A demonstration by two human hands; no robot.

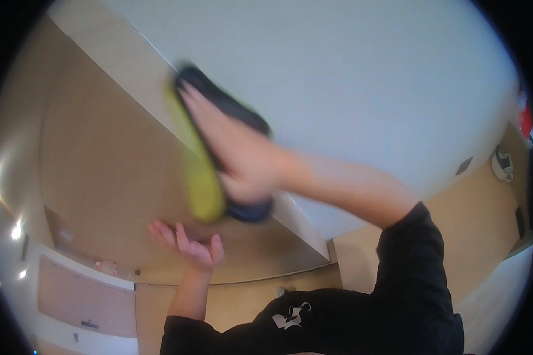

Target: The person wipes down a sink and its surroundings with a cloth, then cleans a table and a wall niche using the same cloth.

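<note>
My right hand (235, 151) reaches up and across from the right, holding a blurred black and yellow-green item (204, 195) that looks like a slipper or shoe. Its long yellow-green side faces left; dark parts show on both sides of the hand. The fingers lie along it towards the upper left, and blur hides the exact grip. Below and slightly left of the item, my left hand (188, 248) is raised with its fingers apart and slightly curled, holding nothing. A gap separates this hand from the item.
A large pale flat surface (359, 80) spans the top and right, beside a brown panel (106, 146) with a straight edge. A door with a handle (89, 301) is at lower left. A white and dark object (502, 164), perhaps a shoe, lies at far right.
</note>
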